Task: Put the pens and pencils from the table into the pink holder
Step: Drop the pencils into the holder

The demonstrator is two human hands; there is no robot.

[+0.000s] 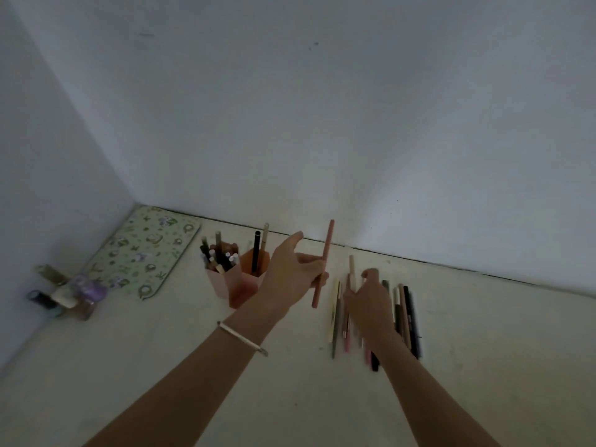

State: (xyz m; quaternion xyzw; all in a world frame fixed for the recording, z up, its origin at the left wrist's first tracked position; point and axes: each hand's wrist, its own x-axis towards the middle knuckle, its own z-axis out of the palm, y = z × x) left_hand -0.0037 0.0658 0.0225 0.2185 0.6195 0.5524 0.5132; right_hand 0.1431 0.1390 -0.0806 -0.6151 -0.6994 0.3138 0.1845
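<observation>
While the left hand (292, 275) pinches a long salmon-pink pencil (323, 264) near its lower third, shaft nearly upright, the right hand (367, 296) is closed on a short cream-coloured pen (352, 273) lifted out of the row of loose pens and pencils (403, 314) lying on the pale table (193, 366). Hands apart, each clamped on its own item.

Left of the left hand stand two tall holders, touching: a pale pink plastic holder (224, 282), already crowded, and an orange-pink holder (250, 285) behind the wrist with two sticks in it. Which one counts as "the pink holder" I cannot say for certain — likely the paler.

Judged step: transfer under way, many items left on the table. Next move calls for swinging the pencil left over a rim and dropping it tip-down without knocking the holder.

Far left: a green patterned mat (145, 250) and small bottles (67, 293).
</observation>
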